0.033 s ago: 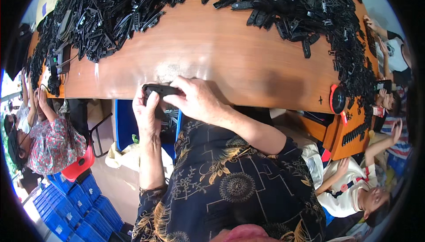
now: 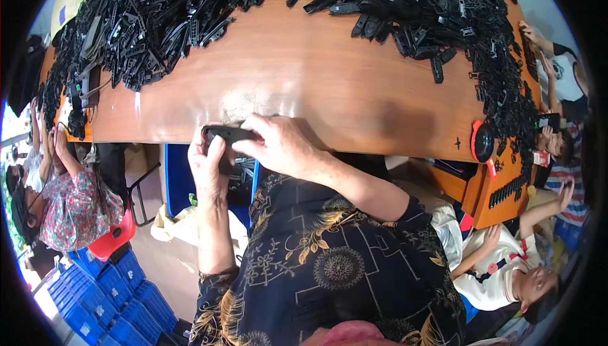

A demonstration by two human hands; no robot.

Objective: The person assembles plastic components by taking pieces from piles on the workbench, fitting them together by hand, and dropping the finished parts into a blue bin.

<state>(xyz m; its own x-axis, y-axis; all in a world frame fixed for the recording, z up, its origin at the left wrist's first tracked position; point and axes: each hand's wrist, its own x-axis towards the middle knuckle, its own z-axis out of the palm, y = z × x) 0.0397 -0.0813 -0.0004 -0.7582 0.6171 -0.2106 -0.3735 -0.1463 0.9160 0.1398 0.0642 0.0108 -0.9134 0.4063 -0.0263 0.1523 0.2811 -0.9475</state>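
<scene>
My left hand is closed around the left end of a small, elongated black plastic part, with the thumb pressed on its near side. At the part's right end, the fingers and thumb of my right hand pinch it. Both hands are over the near edge of the wooden table. The fingers cover much of the part, so its exact kind cannot be made out. Heaped black plastic pieces of similar colour lie at the far left, and another heap lies at the far right.
Below my hands, a blue bin holds some dark pieces. A red-and-black round object sits at the table's right edge. Stacked blue crates and a red stool stand at lower left. Other people are on both sides.
Both hands and the black plastic part have shifted very slightly toward me. The grip on the part looks the same.
</scene>
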